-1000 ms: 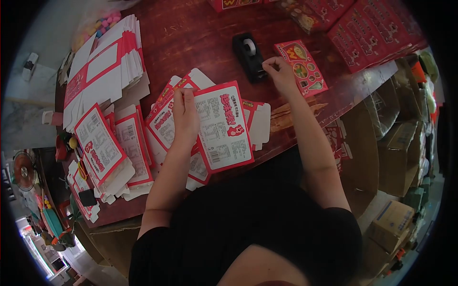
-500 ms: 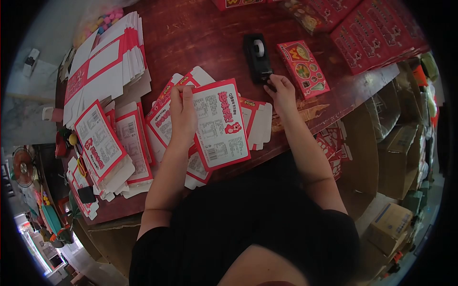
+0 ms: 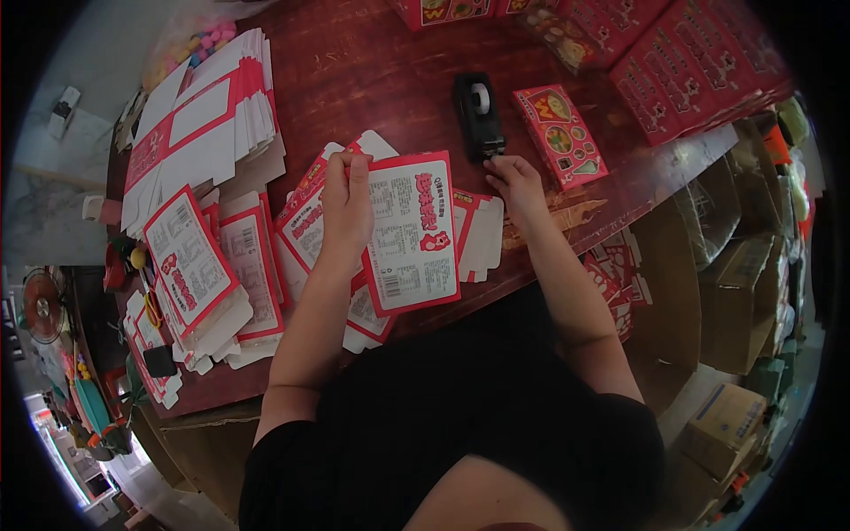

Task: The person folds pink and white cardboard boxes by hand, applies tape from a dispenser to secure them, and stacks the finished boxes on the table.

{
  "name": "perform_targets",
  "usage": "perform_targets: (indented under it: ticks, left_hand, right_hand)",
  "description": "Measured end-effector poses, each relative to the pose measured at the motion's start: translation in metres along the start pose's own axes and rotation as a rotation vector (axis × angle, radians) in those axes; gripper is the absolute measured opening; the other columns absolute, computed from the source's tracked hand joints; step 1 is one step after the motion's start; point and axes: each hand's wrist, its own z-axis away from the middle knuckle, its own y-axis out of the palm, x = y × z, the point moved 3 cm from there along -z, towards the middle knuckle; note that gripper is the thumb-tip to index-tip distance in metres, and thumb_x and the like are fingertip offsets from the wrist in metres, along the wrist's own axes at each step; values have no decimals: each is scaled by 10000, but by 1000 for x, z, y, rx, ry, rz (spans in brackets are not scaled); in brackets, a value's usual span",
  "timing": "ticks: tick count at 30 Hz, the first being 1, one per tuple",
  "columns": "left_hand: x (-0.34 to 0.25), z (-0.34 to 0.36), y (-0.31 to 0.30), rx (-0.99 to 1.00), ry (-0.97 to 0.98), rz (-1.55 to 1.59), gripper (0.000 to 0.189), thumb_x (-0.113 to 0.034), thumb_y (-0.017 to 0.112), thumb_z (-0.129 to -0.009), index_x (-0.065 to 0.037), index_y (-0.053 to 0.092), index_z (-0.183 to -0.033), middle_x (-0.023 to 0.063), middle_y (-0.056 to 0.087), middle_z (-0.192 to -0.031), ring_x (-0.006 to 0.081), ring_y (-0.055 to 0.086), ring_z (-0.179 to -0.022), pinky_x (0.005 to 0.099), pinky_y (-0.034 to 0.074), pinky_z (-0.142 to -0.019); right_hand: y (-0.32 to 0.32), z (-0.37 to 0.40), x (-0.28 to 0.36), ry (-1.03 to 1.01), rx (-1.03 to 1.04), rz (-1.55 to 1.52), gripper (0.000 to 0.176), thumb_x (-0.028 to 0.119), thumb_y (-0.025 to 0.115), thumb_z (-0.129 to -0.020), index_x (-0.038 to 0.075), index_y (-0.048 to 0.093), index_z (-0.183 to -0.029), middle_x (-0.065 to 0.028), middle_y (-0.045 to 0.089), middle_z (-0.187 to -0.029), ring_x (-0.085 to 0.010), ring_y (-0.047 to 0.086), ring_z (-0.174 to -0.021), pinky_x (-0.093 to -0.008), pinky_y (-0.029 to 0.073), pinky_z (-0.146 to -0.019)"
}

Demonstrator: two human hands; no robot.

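My left hand point(image 3: 347, 199) grips a red-and-white printed carton point(image 3: 413, 234) by its upper left edge, thumb on top, its text and barcode side facing up. My right hand point(image 3: 518, 186) is at the front end of a black tape dispenser point(image 3: 479, 115), with thumb and fingertips pinched together on the tape at its cutter; the clear strip itself is barely visible. Just right of the dispenser lies a red carton point(image 3: 560, 135) with food pictures. Beneath the held carton, more flat cartons point(image 3: 305, 226) are spread on the table.
Stacks of unfolded cartons point(image 3: 199, 124) and printed cartons point(image 3: 190, 261) cover the table's left side. Red boxes point(image 3: 691, 71) and a clear food packet point(image 3: 562, 40) sit at the back right. Cardboard boxes point(image 3: 724, 429) stand on the floor to the right. The red-brown table point(image 3: 381, 71) has a worn front edge.
My right hand has moved slightly back toward me from the dispenser's end, its fingers more closely pinched. The carton in my left hand has turned slightly and shifted a little.
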Motion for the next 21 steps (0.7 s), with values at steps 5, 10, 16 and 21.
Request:
perform_targets:
  ticks: [5, 10, 16, 21]
  left_hand:
    - [-12, -6, 1, 239, 175, -206, 291, -283, 411, -966, -10, 506, -934, 112, 581, -830, 189, 562, -782, 302, 428, -726]
    - [-30, -4, 14, 651, 135, -271, 300, -308, 407, -966, -23, 500, -941, 82, 569, -839, 147, 542, -806, 283, 422, -742]
    - [-29, -3, 21, 693, 81, -196, 294, -310, 427, -958, -27, 504, -939, 71, 570, -818, 146, 540, -782, 288, 429, -724]
    - [-30, -6, 15, 678, 27, -187, 240, -263, 457, -954, -29, 504, -976, 31, 554, -846, 92, 509, -788, 236, 421, -720]
  right_hand:
    - [54, 56, 70, -244, 457, 420, 172, 15, 567, -845, -14, 567, -1014, -72, 634, -827, -128, 616, -745, -240, 500, -699]
    - [98, 79, 109, -322, 866, 795, 548, -2, 565, -823, 101, 392, -1332, -43, 581, -720, -111, 567, -659, -255, 475, -652]
    - [111, 74, 95, -274, 998, 872, 636, 67, 580, -823, 135, 295, -1389, -13, 488, -688, -104, 497, -651, -254, 432, -649]
    - [103, 62, 71, -138, 842, 672, 506, 144, 597, -848, 73, 377, -1299, -21, 514, -807, -89, 515, -752, -242, 443, -688]
